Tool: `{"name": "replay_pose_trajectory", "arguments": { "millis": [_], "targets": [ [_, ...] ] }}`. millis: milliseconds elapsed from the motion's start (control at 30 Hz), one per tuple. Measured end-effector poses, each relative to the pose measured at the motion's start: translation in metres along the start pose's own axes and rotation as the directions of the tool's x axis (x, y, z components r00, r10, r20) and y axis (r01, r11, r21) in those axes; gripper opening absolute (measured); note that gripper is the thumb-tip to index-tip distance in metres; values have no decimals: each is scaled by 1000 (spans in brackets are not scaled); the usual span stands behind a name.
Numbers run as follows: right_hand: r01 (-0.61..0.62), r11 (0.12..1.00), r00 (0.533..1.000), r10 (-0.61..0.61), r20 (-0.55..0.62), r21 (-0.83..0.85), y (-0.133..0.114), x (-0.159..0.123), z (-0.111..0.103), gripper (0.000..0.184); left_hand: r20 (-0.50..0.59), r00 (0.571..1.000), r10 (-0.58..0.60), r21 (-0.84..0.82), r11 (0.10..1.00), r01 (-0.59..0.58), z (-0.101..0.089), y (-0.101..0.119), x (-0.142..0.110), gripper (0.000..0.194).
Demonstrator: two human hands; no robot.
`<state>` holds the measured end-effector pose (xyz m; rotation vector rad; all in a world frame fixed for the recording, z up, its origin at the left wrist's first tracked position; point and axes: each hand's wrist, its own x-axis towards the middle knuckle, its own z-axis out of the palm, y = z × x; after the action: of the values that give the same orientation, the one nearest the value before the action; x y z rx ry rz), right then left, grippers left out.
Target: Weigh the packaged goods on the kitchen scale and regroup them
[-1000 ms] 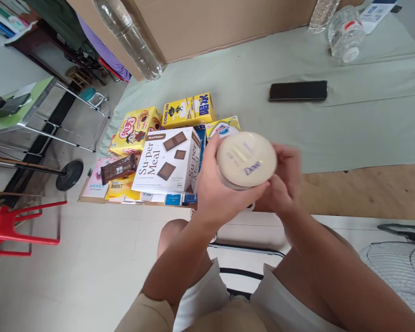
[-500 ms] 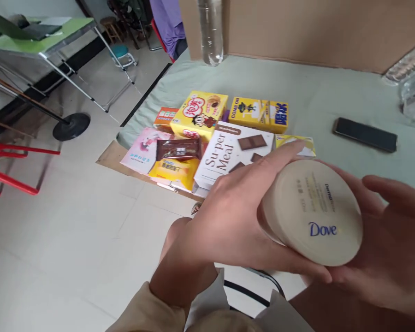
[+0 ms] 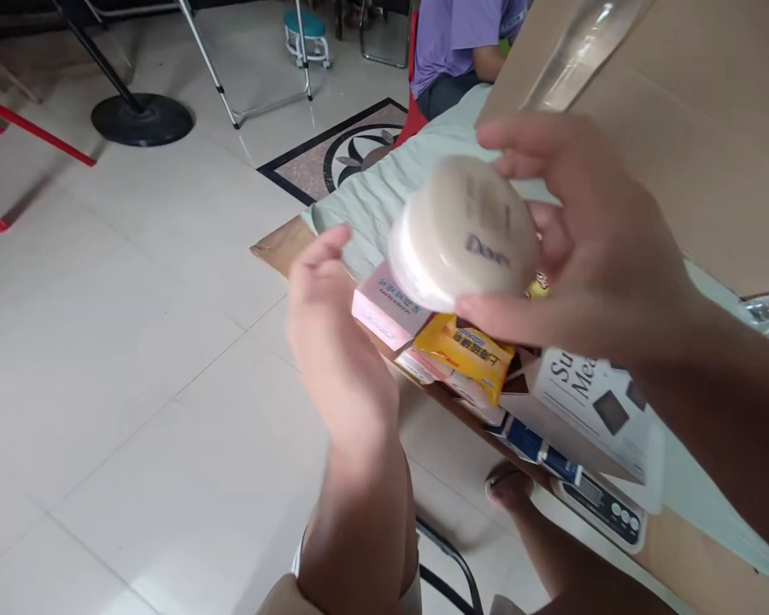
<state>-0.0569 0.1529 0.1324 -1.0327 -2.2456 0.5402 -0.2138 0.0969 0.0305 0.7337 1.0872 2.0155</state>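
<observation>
A round cream-coloured Dove jar (image 3: 465, 232) is held up in the air by my right hand (image 3: 577, 248), thumb below and fingers curled over its top and far side. My left hand (image 3: 333, 342) hovers just left of the jar, fingers loosely apart and blurred, not touching it. Below the jar lie a pink box (image 3: 384, 309), a yellow packet (image 3: 465, 354) and a white Su-per Meal box (image 3: 599, 401) on the low table.
A small digital scale (image 3: 606, 506) sits by the table's front edge. A large cardboard box (image 3: 698, 128) and a clear bottle (image 3: 577, 47) stand behind. A person in a purple shirt (image 3: 461, 38) sits beyond the table. Tiled floor lies to the left, with a black stand base (image 3: 142, 120).
The jar passed from both hands to my right hand alone and rose. My left hand let go and dropped away to the left. The view swung left toward the floor.
</observation>
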Motion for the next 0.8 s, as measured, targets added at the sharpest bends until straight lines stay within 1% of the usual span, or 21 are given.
{"name": "replay_pose_trajectory", "arguments": {
  "millis": [33, 67, 133, 200, 300, 400, 467, 533, 600, 667, 700, 800],
  "targets": [
    [18, 998, 999, -16, 33, -62, 0, 21, 11, 84, -84, 994, -70, 12, 997, 71, -11, -4, 8, 35],
    [16, 992, 995, -5, 95, -122, 1, 41, 22, 88, -129, 984, -126, 17, 992, 129, -20, -6, 15, 36],
    [-33, 977, 978, 74, 193, -211, 4, 75, 46, 95, -157, 964, -215, 12, 976, 219, -30, -8, 23, 40],
    [-43, 959, 959, 119, 258, -281, 11, 99, 70, 99, -176, 945, -276, -16, 961, 277, -30, -8, 28, 40],
    [-38, 919, 910, 195, 367, -392, 27, 116, 102, 99, -158, 930, -333, -51, 943, 329, -27, -10, 33, 38],
    [-27, 860, 826, 307, 473, -510, 42, 120, 122, 99, -134, 915, -380, 1, 924, 384, -36, -19, 40, 38],
    [-2, 826, 790, 347, 505, -563, 49, 120, 128, 101, -153, 899, -410, 52, 905, 422, -45, -25, 46, 39],
    [14, 808, 779, 361, 513, -589, 53, 122, 129, 102, -174, 880, -443, 91, 882, 462, -52, -30, 50, 41],
    [6, 794, 772, 382, 507, -608, 57, 126, 127, 109, -177, 867, -466, 113, 865, 488, -56, -34, 52, 45],
    [-16, 792, 766, 402, 502, -610, 62, 133, 123, 118, -161, 876, -454, 136, 869, 475, -59, -39, 53, 48],
    [-25, 800, 771, 397, 498, -599, 64, 136, 121, 119, -149, 888, -436, 147, 878, 456, -60, -43, 53, 49],
    [-29, 829, 794, 358, 491, -558, 68, 140, 122, 111, -110, 929, -354, 204, 906, 370, -65, -54, 51, 52]
  ]
}}
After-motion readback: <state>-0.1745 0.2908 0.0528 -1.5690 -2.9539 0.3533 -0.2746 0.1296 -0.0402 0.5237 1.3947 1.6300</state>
